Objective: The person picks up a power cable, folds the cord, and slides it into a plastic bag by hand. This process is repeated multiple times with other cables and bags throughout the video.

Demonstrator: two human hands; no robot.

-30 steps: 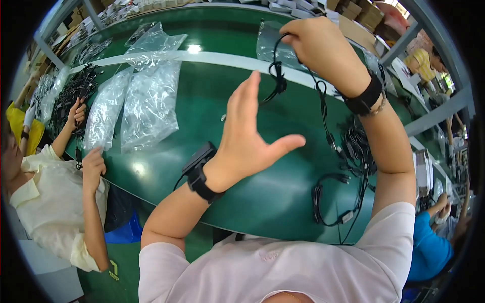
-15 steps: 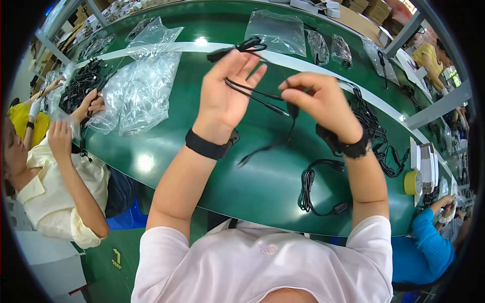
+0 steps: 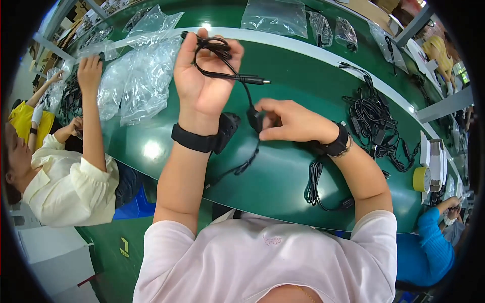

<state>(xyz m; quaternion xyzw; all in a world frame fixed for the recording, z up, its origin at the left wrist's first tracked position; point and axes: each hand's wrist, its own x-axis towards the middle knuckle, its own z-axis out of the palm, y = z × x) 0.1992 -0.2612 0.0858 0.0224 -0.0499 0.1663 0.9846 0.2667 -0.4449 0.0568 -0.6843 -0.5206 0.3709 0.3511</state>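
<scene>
Cable [image 3: 218,49], black, held in both hands above green surface [image 3: 283,187]. On left part of surface, clear plastic bags [image 3: 146,86] in a pile; on right part, tangled heap of black cables [image 3: 371,116]. In left hand [image 3: 203,92], coiled part, with fingers loosely bent around it. In right hand [image 3: 298,121], small black block [image 3: 255,120] of same cable, with thumb and forefinger clamped on it. Sticking out from coil toward right, thin plug [image 3: 255,80].

Shirt [image 3: 217,262]: very pale pink, round-necked
Sleeves [image 3: 169,240]: short, loose, ending above the elbows
Chest mark [image 3: 273,240]: small, pink, stitched-looking
Left wristband [image 3: 192,140]: broad, black, bearing a black boxy device [image 3: 229,132]
Right wristband [image 3: 337,144]: black, beside a thin bracelet [image 3: 349,145]
</scene>
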